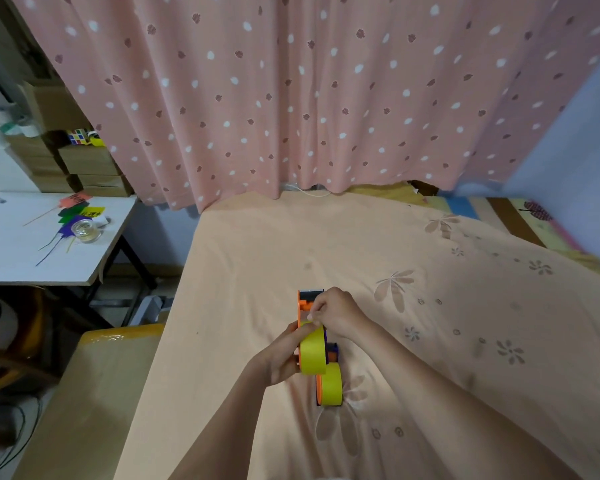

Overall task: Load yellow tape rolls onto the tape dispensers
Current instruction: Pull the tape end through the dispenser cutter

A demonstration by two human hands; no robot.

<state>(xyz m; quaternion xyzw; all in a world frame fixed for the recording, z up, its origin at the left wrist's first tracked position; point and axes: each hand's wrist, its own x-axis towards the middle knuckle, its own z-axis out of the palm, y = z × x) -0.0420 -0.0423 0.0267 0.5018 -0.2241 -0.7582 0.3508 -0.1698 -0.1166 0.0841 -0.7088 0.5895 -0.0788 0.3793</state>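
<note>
While the left hand (280,358) grips the light, stiff yellow roll (312,349) by its rim, the right hand (336,313) pinches its sticky, flimsy loose end.

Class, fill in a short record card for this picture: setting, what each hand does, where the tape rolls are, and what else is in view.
setting: bed sheet, peach, flower print
left hand: holds the upper yellow roll
right hand: pinches at the roll's top edge
upper dispenser: orange, carries that roll
lower yellow roll: on a second dispenser lying on the sheet
background: dotted pink curtain; white side table
</note>
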